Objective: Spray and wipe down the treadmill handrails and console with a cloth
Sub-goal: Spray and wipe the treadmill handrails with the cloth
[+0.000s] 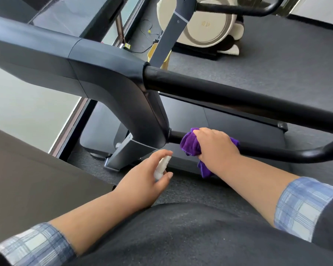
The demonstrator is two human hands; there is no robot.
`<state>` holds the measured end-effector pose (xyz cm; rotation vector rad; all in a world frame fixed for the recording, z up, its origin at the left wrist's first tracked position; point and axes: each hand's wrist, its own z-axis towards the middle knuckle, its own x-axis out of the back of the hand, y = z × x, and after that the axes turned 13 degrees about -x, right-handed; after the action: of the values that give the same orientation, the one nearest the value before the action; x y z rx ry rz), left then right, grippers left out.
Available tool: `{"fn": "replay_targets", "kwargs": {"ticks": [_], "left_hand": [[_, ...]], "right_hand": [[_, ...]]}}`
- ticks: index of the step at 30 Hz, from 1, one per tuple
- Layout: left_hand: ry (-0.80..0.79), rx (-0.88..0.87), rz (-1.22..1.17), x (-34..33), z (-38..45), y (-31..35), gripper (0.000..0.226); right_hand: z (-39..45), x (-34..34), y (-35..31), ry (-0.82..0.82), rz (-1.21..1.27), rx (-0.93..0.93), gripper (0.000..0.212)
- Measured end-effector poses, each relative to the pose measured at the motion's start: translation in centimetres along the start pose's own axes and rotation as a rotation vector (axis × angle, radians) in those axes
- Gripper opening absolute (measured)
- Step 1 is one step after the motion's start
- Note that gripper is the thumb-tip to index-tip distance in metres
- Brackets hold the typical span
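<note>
The purple cloth point(192, 145) is bunched up around the lower handrail point(277, 153), close to where that black bar goes into the gray treadmill frame point(112, 87). A loose end of the cloth hangs down under the bar. The lower handrail runs long ways from the frame out to the right, then bends up at the far end. The upper handrail point(238, 98) is a fatter black bar above it, and it slants down to the right too. The right hand point(215, 144) is on top of the cloth with its fingers curled over it, squeezing it onto the bar. The right arm reaches in from the lower right, and its blue checked sleeve point(300, 206) is pushed up. The left hand point(144, 175) is lower and just to the left, apart from the right hand. It grips a small white spray bottle point(161, 167). The bottle is tilted, with its top pointing up and to the right, toward the cloth. A finger sits over the top of the bottle, and the thumb is under it. The left arm comes in from the lower left.
</note>
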<state>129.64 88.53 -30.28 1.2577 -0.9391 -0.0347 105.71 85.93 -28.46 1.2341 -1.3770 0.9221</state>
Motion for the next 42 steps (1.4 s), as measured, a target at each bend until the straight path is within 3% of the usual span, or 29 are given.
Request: {"fn": "replay_targets", "kwargs": {"ticks": [4,7,10,13,16,18,21,25,27,30,35,38,42], "left_hand": [[-0.008,0.017,0.013,-0.1,0.0,-0.2,0.048],[-0.028,0.012,0.012,-0.2,-0.2,-0.2,0.048],[-0.036,-0.002,0.011,-0.3,-0.1,0.1,0.049],[-0.014,0.004,0.019,-0.3,0.3,0.3,0.049],[-0.011,0.005,0.017,-0.5,0.4,0.7,0.050],[-0.019,-0.014,0.016,-0.7,0.4,1.1,0.049],[-0.019,-0.019,0.016,-0.6,0.2,1.1,0.048],[0.000,0.008,0.031,-0.2,-0.5,0.4,0.049],[0.008,0.020,0.038,-0.1,-0.8,0.1,0.051],[0.009,0.041,0.054,0.0,-1.0,0.0,0.050],[0.025,0.080,0.080,0.2,-1.5,-0.7,0.049],[0.013,0.097,0.102,0.1,-1.7,-0.6,0.049],[-0.010,0.094,0.119,-0.4,-1.1,0.0,0.049]], "right_hand": [[0.8,0.0,-1.6,0.013,0.016,0.077,0.051],[1.3,0.9,-1.7,-0.095,0.090,0.091,0.058],[1.5,2.6,-0.2,-0.244,0.310,-0.043,0.060],[1.5,4.0,0.8,-0.207,0.561,-0.229,0.051],[2.1,3.8,0.1,-0.207,0.696,-0.364,0.062],[2.3,2.6,-0.4,-0.230,0.593,-0.356,0.078],[2.0,0.7,-0.4,-0.201,0.281,-0.267,0.084],[1.2,0.4,-0.5,0.073,0.038,-0.041,0.096],[1.4,0.4,-1.1,0.036,0.022,0.080,0.097],[2.4,0.4,-1.8,-0.099,0.077,0.008,0.097],[3.4,0.1,-5.2,0.003,-0.085,0.035,0.072],[4.4,-0.1,-7.2,-0.002,-0.049,-0.012,0.052],[4.6,0.0,-7.3,-0.050,0.020,-0.031,0.044]]}}
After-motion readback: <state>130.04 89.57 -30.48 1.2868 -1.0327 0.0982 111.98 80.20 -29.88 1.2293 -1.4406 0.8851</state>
